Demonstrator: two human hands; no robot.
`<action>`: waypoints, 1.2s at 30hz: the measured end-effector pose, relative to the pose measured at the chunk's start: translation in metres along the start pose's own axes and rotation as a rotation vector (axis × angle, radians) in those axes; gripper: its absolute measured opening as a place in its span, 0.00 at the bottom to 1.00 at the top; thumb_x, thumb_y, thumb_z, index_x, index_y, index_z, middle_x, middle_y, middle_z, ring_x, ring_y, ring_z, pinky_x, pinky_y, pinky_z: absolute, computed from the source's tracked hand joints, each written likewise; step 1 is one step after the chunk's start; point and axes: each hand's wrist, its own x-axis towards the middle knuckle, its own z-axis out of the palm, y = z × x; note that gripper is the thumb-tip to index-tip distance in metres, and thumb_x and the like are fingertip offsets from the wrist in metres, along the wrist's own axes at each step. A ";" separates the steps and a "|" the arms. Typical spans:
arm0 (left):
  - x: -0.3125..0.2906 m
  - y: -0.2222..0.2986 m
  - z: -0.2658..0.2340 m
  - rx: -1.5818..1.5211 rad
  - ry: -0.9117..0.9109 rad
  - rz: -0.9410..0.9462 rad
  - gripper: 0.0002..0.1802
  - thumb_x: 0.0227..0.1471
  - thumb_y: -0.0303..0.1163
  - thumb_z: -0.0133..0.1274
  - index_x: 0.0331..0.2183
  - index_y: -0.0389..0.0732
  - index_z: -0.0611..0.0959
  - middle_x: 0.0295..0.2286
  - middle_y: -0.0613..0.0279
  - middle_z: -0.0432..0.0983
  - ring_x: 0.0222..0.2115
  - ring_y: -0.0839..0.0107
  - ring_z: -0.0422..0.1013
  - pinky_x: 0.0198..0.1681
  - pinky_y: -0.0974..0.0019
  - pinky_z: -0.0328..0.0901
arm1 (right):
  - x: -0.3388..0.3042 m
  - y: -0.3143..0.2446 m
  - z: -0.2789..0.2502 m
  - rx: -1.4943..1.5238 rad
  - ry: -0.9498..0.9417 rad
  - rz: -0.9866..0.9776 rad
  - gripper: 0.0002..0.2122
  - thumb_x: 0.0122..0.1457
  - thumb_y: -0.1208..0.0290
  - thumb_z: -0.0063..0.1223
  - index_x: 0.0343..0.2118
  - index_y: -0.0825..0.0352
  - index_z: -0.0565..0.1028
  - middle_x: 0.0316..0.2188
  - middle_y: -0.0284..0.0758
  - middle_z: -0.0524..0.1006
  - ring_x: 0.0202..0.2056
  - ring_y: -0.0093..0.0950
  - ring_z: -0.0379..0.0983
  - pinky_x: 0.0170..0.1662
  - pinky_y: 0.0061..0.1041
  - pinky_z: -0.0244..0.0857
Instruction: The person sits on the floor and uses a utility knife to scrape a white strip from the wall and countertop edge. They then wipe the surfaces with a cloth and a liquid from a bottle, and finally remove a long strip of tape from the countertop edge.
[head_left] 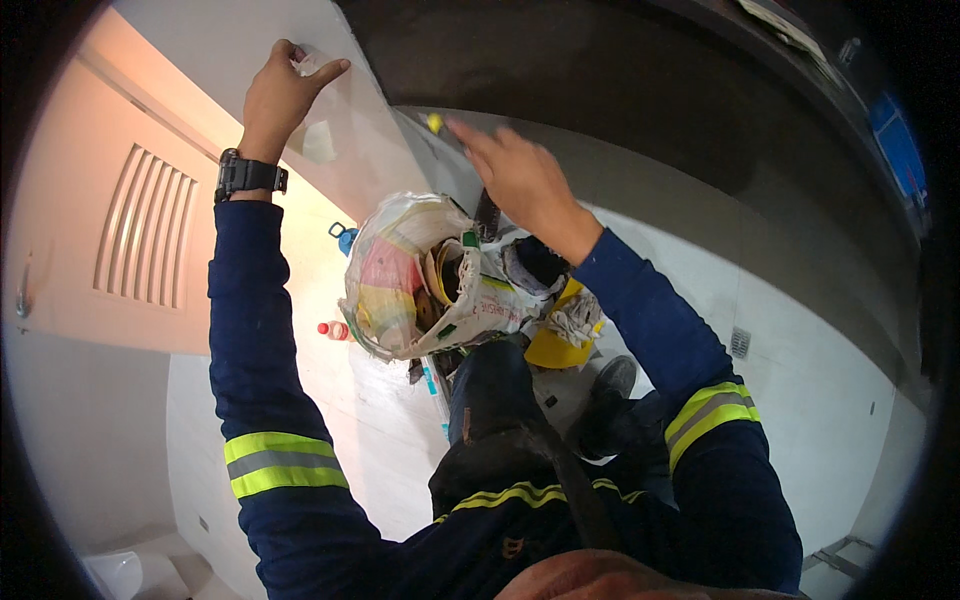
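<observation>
My left hand [275,100], a black watch at its wrist, is raised against the pale wall at the upper left. Its thumb and bent fingers are round a thin, whitish, translucent piece [311,64]; what it is I cannot make out. Below it, a pale yellowish patch [319,142] shows on the wall. My right hand [530,185] is held to the right, over the sack, slightly blurred. A small tool with a yellow tip [435,123] sticks out past its fingers, the rest of it hidden by the hand.
Beneath my hands stands an open woven sack [385,290] with tools inside. Beside it lie a yellow hard hat [553,350] and whitish gloves [577,320]. A red-capped bottle [334,330] and a blue-handled container [344,238] are near a louvred door [60,230]. A dark counter [600,80] overhangs the right.
</observation>
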 end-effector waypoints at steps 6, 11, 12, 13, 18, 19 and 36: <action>0.001 -0.003 0.003 -0.029 -0.011 -0.006 0.46 0.42 0.66 0.66 0.46 0.33 0.78 0.41 0.43 0.81 0.42 0.48 0.79 0.45 0.55 0.72 | -0.024 0.002 -0.012 0.060 -0.014 -0.009 0.21 0.66 0.69 0.51 0.62 0.50 0.70 0.31 0.42 0.74 0.30 0.46 0.74 0.34 0.42 0.70; 0.000 -0.004 0.004 -0.006 0.013 0.001 0.45 0.43 0.65 0.66 0.45 0.34 0.78 0.39 0.40 0.82 0.40 0.47 0.79 0.44 0.55 0.72 | 0.015 -0.004 -0.011 0.109 0.183 -0.133 0.21 0.69 0.65 0.46 0.64 0.56 0.68 0.32 0.46 0.76 0.27 0.43 0.75 0.35 0.38 0.74; 0.000 -0.004 0.005 -0.006 0.017 0.010 0.44 0.43 0.65 0.66 0.45 0.34 0.78 0.39 0.40 0.82 0.40 0.47 0.79 0.44 0.55 0.72 | 0.021 -0.006 -0.012 0.120 0.195 -0.136 0.21 0.69 0.66 0.45 0.64 0.56 0.68 0.32 0.46 0.76 0.27 0.43 0.76 0.35 0.38 0.74; 0.000 -0.004 0.006 -0.006 0.021 0.019 0.44 0.43 0.65 0.66 0.44 0.34 0.78 0.38 0.40 0.82 0.40 0.47 0.79 0.44 0.55 0.72 | 0.023 -0.006 -0.011 0.130 0.208 -0.139 0.21 0.69 0.66 0.45 0.64 0.57 0.68 0.32 0.46 0.77 0.27 0.43 0.76 0.35 0.38 0.74; -0.006 -0.016 0.009 0.010 -0.009 -0.043 0.44 0.42 0.65 0.66 0.44 0.35 0.77 0.36 0.41 0.82 0.38 0.47 0.79 0.42 0.55 0.72 | -0.003 0.003 -0.010 0.019 -0.213 -0.020 0.18 0.67 0.65 0.46 0.58 0.57 0.74 0.33 0.46 0.78 0.33 0.47 0.76 0.40 0.45 0.72; -0.008 -0.012 0.012 0.004 -0.021 -0.050 0.44 0.42 0.65 0.66 0.44 0.35 0.77 0.35 0.41 0.82 0.37 0.47 0.79 0.42 0.55 0.72 | -0.018 0.012 -0.017 -0.046 -0.396 0.038 0.17 0.67 0.64 0.46 0.57 0.56 0.75 0.33 0.45 0.79 0.35 0.47 0.76 0.42 0.46 0.71; -0.240 0.216 0.106 -0.900 -0.753 -0.062 0.20 0.55 0.19 0.50 0.51 0.41 0.80 0.35 0.65 0.77 0.32 0.76 0.69 0.37 0.72 0.66 | -0.356 0.216 -0.005 0.424 -0.479 0.804 0.23 0.59 0.68 0.60 0.57 0.65 0.72 0.45 0.46 0.81 0.47 0.39 0.79 0.53 0.35 0.70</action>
